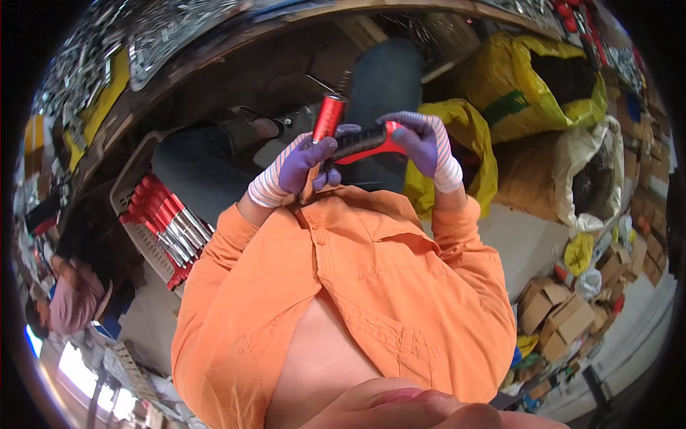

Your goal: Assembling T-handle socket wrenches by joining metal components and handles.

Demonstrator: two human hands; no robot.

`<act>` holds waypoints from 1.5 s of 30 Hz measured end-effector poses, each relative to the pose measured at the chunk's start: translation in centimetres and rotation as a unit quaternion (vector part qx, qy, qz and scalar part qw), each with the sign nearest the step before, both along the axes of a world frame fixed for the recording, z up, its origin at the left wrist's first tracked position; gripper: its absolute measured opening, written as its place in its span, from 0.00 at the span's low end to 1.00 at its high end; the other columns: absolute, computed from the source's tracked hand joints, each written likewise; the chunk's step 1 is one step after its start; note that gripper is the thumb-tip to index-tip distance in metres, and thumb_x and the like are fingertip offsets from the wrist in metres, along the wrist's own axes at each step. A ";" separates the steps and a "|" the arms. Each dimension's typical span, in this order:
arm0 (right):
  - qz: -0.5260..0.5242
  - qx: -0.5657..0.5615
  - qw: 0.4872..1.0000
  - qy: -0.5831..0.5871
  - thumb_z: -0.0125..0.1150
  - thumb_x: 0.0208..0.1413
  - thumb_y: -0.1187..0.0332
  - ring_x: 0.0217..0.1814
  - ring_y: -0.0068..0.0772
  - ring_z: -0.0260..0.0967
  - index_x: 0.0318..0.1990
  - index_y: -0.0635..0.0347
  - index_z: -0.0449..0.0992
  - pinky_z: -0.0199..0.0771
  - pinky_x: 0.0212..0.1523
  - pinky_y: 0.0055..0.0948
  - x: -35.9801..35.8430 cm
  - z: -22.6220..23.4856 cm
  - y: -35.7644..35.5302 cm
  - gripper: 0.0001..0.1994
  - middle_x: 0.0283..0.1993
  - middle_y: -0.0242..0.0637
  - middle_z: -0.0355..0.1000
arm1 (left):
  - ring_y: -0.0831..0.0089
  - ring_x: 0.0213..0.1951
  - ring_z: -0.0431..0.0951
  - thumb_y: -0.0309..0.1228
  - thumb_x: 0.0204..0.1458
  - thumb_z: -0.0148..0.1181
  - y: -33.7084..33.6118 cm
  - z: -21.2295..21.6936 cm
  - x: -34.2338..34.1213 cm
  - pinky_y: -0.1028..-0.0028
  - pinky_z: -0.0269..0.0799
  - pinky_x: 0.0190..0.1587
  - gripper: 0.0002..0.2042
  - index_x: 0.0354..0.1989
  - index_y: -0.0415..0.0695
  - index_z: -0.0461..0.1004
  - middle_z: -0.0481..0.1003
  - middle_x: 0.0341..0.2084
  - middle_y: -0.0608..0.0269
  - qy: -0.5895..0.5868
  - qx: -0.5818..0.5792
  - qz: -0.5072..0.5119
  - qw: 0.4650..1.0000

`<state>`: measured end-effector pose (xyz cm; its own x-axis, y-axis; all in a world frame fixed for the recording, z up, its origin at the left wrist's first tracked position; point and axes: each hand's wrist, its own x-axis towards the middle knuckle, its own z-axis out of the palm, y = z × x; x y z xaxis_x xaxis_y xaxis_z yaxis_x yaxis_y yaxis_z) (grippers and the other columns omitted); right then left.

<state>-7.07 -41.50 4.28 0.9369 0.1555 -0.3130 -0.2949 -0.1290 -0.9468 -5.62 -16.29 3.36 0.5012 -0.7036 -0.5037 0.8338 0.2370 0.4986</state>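
Note:
My left hand (306, 166), in a purple glove with a striped cuff, is closed around a shiny red metal tube (329, 114) that stands tilted up out of the fist. A red and black handle (366, 143) lies crosswise between my two hands, its left end against the left hand's fingers. My right hand (423, 145), gloved the same way, grips the right end of that handle. Whether the tube and the handle are joined is hidden behind the left fingers. A thin coiled spring (344, 82) shows just beyond the tube's top.
A plastic crate (146, 247) at left holds several red-handled tools with silver shafts (175, 229). Yellow sacks (493, 79) and a white-lined sack (604, 171) stand at right. Metal parts cover the bench (164, 43) at far left. Cardboard boxes (561, 314) lie lower right; another person (75, 300) sits at left.

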 end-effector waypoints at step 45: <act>0.388 -0.040 0.913 -0.116 0.76 0.40 0.69 0.45 0.39 0.77 0.50 0.62 0.76 0.74 0.49 0.29 5.0 2.3 10.7 0.26 0.43 0.42 0.78 | 0.85 0.19 0.66 0.46 0.61 0.51 15.9 1.9 -2.7 0.83 0.61 0.19 0.18 0.38 0.40 0.74 0.70 0.21 0.71 -0.121 0.135 -0.169 0.969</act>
